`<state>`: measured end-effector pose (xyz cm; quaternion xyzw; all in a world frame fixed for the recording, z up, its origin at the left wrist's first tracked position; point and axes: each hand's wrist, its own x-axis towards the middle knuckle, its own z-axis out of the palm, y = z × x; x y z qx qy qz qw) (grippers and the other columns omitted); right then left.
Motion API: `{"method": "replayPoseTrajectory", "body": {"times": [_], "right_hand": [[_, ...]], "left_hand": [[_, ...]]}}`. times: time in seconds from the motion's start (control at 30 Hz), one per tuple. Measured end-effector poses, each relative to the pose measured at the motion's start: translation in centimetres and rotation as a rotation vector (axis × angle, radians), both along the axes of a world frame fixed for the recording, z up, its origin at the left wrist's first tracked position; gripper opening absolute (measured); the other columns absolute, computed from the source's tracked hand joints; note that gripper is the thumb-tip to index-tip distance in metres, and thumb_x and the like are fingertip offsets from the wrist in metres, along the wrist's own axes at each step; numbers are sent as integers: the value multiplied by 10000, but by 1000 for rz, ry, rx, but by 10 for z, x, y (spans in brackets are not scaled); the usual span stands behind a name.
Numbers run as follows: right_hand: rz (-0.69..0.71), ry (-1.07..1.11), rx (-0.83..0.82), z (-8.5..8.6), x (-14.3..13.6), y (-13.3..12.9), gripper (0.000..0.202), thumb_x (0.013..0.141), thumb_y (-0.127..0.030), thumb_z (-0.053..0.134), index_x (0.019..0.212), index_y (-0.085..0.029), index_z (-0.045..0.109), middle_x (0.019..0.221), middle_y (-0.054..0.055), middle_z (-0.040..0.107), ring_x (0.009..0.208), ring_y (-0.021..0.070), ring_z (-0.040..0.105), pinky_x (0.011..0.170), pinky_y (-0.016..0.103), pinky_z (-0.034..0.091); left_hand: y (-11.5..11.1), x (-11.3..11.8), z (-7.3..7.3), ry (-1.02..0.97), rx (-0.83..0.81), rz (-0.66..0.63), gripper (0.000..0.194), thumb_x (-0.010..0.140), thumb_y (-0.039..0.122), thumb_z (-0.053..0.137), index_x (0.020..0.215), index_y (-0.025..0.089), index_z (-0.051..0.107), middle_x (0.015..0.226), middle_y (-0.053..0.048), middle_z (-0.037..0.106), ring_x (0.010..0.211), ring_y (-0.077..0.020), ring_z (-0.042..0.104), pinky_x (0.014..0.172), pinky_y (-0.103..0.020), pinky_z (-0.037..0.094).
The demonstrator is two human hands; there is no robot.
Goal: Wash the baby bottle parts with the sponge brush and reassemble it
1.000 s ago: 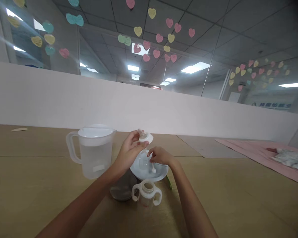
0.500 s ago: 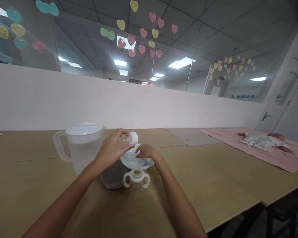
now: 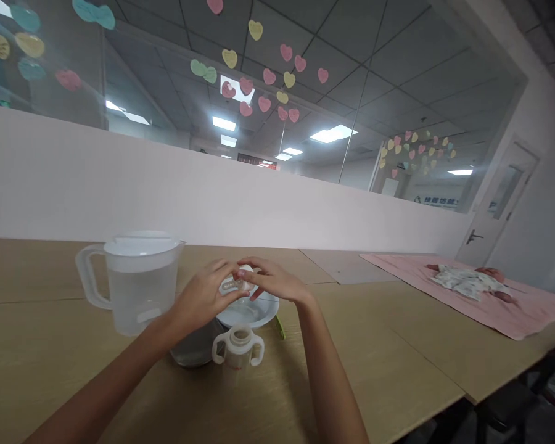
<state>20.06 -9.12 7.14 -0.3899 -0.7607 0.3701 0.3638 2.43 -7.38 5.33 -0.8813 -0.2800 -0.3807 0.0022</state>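
Observation:
Both hands meet above a white bowl [image 3: 259, 317]. My left hand [image 3: 208, 290] is closed on a baby bottle nipple [image 3: 232, 285] in a white collar; its clear tip points left. My right hand [image 3: 272, 280] reaches in from the other side, its fingers closed on the collar, which they partly hide. Below them a baby bottle [image 3: 239, 351] with two white handles stands upright, its mouth uncovered. A grey, rounded container [image 3: 197, 348] lies partly hidden beneath my left forearm.
A lidded plastic pitcher [image 3: 141, 287] of clear liquid stands at left. A green stick-like item [image 3: 280, 327] lies beside the bowl. Further right, a baby doll [image 3: 469, 280] in patterned clothes lies on a pink cloth [image 3: 407, 280]. A low white wall [image 3: 213, 200] backs the table [image 3: 374, 357].
My right hand has come up out of the bowl to the nipple and collar in my left hand. The view has tilted and shifted slightly, and the green item now shows.

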Motion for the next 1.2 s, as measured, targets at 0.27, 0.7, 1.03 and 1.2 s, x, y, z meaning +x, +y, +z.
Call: {"method": "replayPoseTrajectory", "body": {"times": [0.27,0.7,1.03,1.2], "right_hand": [[223,95,-99,-3,3,8,451,791,-421,549,1176,-197,479,972,43,557,891,133,542,751,277,506],[312,-138,-244,-18,19,26,625,688,-460,645,1217,-185,459,734,-6,565,601,79,510,547,191,438],[233,-324,-208,-12,22,21,607,658,-435,676,1179,-166,518,689,-26,556,538,54,446,495,168,381],[158,-397,-75,-14,29,22,594,591,-372,732,1125,-169,569,824,12,605,686,103,515,614,209,422]], "left_hand": [[-1,0,-6,-29,22,-53,192,820,371,490,801,192,558,1009,-59,535,890,-176,533,771,-290,423],[7,-11,8,128,-430,-299,239,712,398,577,649,173,528,670,38,537,670,-130,492,595,-205,338],[19,-6,0,73,-583,-392,261,745,426,536,696,173,501,666,37,550,633,-115,476,585,-211,336],[30,-11,-5,-148,-680,-328,307,821,481,402,882,185,457,714,-28,652,681,-163,576,623,-253,406]]}}
